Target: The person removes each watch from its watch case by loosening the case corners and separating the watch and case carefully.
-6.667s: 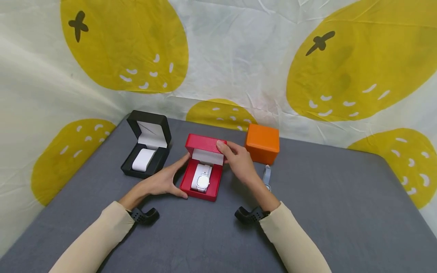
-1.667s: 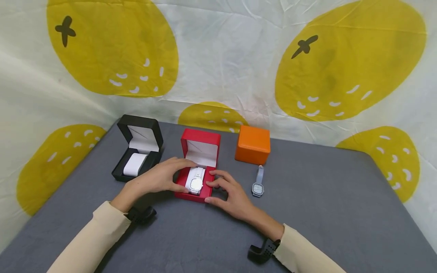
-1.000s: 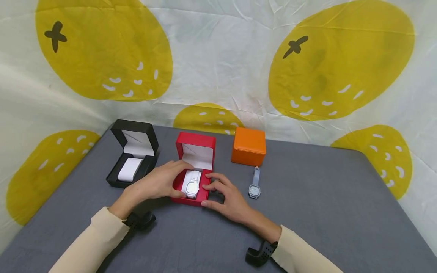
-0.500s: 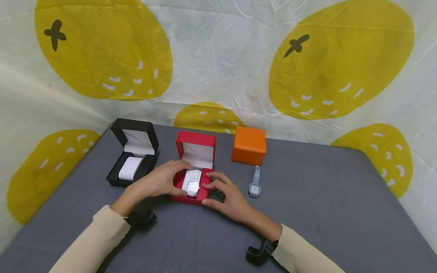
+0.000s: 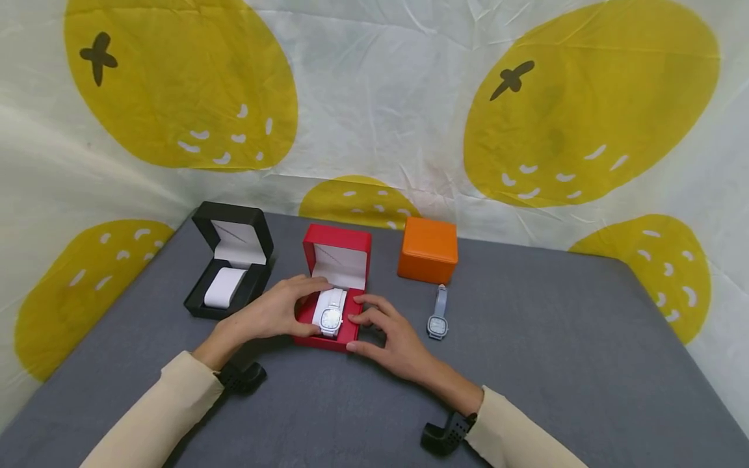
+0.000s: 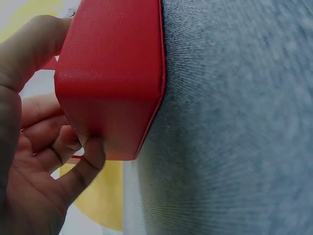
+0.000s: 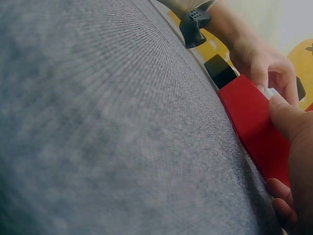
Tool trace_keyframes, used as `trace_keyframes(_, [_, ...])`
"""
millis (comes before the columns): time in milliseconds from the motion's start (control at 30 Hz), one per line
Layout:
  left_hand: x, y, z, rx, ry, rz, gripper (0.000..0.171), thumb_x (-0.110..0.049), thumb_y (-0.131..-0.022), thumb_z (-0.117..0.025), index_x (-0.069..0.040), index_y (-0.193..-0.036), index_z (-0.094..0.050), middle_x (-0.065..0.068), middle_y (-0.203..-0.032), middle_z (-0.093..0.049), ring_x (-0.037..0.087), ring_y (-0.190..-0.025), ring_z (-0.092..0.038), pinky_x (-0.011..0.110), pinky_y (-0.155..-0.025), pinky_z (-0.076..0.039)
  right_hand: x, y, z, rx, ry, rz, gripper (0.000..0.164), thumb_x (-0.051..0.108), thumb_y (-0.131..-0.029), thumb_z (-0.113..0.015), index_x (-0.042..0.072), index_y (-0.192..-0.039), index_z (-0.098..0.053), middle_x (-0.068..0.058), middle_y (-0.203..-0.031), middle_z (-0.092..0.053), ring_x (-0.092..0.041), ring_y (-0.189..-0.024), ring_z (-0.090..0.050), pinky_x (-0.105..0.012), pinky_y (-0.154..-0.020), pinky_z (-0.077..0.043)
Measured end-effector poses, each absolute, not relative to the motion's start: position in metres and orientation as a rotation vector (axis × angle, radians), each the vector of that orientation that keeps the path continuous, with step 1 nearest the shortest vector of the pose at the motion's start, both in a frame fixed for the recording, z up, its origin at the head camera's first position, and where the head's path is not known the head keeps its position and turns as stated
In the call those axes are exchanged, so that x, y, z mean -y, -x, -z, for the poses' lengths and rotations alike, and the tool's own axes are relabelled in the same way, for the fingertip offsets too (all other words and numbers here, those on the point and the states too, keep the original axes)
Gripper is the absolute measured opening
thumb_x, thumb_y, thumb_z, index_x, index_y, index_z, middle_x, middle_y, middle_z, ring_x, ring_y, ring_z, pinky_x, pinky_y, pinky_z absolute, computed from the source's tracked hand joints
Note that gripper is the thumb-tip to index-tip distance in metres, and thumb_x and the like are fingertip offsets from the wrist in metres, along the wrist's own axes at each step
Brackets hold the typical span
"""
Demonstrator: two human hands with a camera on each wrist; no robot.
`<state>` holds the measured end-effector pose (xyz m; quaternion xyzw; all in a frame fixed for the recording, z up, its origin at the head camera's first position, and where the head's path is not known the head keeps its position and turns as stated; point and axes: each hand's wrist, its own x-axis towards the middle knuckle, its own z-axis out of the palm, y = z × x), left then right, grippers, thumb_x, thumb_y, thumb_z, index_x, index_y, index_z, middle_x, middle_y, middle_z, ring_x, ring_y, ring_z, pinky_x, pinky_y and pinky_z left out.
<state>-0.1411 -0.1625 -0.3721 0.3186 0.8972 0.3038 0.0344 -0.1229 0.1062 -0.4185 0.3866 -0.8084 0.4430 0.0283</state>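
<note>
In the head view, an open red watch box (image 5: pixel 304 341) holds a white cushion (image 5: pixel 320 309) with a silver-white watch (image 5: pixel 331 318) strapped round it. My left hand (image 5: pixel 272 312) reaches in over the box's left side, thumb and forefinger at opposite ends of the cushion. The left wrist view shows a lower finger (image 6: pixel 93 152) of that hand against the box's outer wall. My right hand (image 5: pixel 394 341) grips the box's right side, its thumb at the front corner and its fingers bent along the wall. In the right wrist view, the right thumb (image 7: pixel 283 112) lies at the rim.
An open black watch box (image 5: pixel 201 309) with a white cushion stands at the left. A closed orange box (image 5: pixel 428 250) sits at the back right. Before it lies a pale blue watch (image 5: pixel 437 325) on the grey table (image 5: pixel 556 364). A fruit-patterned cloth (image 5: pixel 374 84) hangs behind.
Since the oldest frame, the red lid has swung further up. My right hand has left it for the box's right side, and my left hand has moved onto the cushion. Lately both hands stay nearly still.
</note>
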Motion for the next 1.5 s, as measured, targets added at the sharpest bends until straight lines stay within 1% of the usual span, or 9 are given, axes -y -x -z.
trace_keyframes(167, [0.1630,0.1407,0.3725,-2.751,-0.985,-0.964,0.070,-0.025,-0.072,-0.082,-0.012,-0.135,-0.054,0.001,-0.129,-0.055,0.017,-0.111,-0.048,0.042,-0.090,-0.048,-0.1062,0.1231,0.4189,2.488,-1.196,-1.364,0.037,0.034,-0.084,-0.074,0.021,-0.117,-0.063,0.001,-0.141,-0.043,-0.015,-0.124,-0.043,-0.035,-0.095,-0.046])
trace_keyframes(500, [0.1651,0.1401,0.3740,-2.774,-0.964,-1.047,0.068,-0.023,-0.072,-0.082,-0.010,-0.133,-0.054,0.007,-0.126,-0.056,0.022,-0.108,-0.051,0.047,-0.089,-0.049,-0.1061,0.1229,0.4163,2.527,-1.174,-1.381,0.038,0.037,-0.084,-0.073,0.021,-0.117,-0.063,0.002,-0.141,-0.042,-0.011,-0.122,-0.044,-0.033,-0.095,-0.046])
trace_keyframes(733, [0.1651,0.1417,0.3739,-2.768,-0.987,-1.094,0.066,-0.022,-0.072,-0.082,-0.009,-0.131,-0.056,0.008,-0.131,-0.053,0.026,-0.118,-0.046,0.051,-0.096,-0.043,-0.1061,0.1234,0.4159,2.531,-1.175,-1.384,0.039,0.037,-0.084,-0.073,0.021,-0.119,-0.063,0.002,-0.141,-0.042,-0.012,-0.123,-0.043,-0.032,-0.094,-0.046])
trace_keyframes(900, [0.1642,0.1403,0.3706,-2.770,-0.972,-1.119,0.067,-0.022,-0.071,-0.082,-0.009,-0.131,-0.056,0.009,-0.132,-0.052,0.026,-0.116,-0.047,0.050,-0.093,-0.045,-0.1065,0.1231,0.4164,2.544,-1.166,-1.379,0.039,0.037,-0.085,-0.072,0.021,-0.119,-0.062,0.004,-0.142,-0.041,-0.012,-0.124,-0.041,-0.032,-0.094,-0.046])
trace_keyframes(1033, [0.1655,0.1393,0.3689,-2.775,-0.928,-1.167,0.067,-0.021,-0.070,-0.082,-0.010,-0.131,-0.055,0.008,-0.131,-0.052,0.024,-0.112,-0.050,0.050,-0.090,-0.047,-0.1066,0.1221,0.4165,2.546,-1.165,-1.359,0.039,0.036,-0.084,-0.073,0.021,-0.119,-0.062,0.004,-0.142,-0.041,-0.014,-0.123,-0.043,-0.034,-0.093,-0.047])
trace_keyframes(1133, [0.1660,0.1389,0.3674,-2.735,-0.895,-1.255,0.068,-0.018,-0.070,-0.082,-0.011,-0.132,-0.055,0.006,-0.130,-0.051,0.022,-0.109,-0.052,0.047,-0.090,-0.049,-0.1071,0.1217,0.4163,2.554,-1.163,-1.354,0.040,0.035,-0.084,-0.074,0.021,-0.119,-0.062,0.004,-0.142,-0.041,-0.012,-0.118,-0.047,-0.034,-0.092,-0.048])
trace_keyframes(1267, [0.1646,0.1383,0.3673,-2.625,-0.899,-1.387,0.068,-0.012,-0.072,-0.082,-0.009,-0.133,-0.053,0.005,-0.128,-0.049,0.023,-0.109,-0.052,0.038,-0.085,-0.053,-0.1077,0.1218,0.4160,2.568,-1.171,-1.368,0.039,0.035,-0.085,-0.073,0.021,-0.120,-0.062,0.004,-0.143,-0.040,-0.008,-0.110,-0.050,-0.032,-0.091,-0.048])
trace_keyframes(1367, [0.1628,0.1380,0.3680,-2.564,-0.910,-1.451,0.067,-0.009,-0.073,-0.081,-0.008,-0.134,-0.052,0.005,-0.128,-0.048,0.025,-0.109,-0.051,0.033,-0.084,-0.053,-0.1085,0.1219,0.4151,2.567,-1.188,-1.379,0.039,0.035,-0.085,-0.072,0.021,-0.121,-0.062,0.004,-0.143,-0.040,-0.009,-0.107,-0.051,-0.033,-0.090,-0.048])
trace_keyframes(1500, [0.1605,0.1381,0.3685,-2.528,-0.899,-1.504,0.067,-0.008,-0.074,-0.080,-0.009,-0.134,-0.052,0.005,-0.128,-0.047,0.024,-0.108,-0.052,0.033,-0.087,-0.051,-0.1101,0.1218,0.4132,2.576,-1.192,-1.394,0.041,0.036,-0.086,-0.071,0.022,-0.123,-0.061,0.004,-0.143,-0.040,-0.013,-0.106,-0.052,-0.034,-0.088,-0.049])
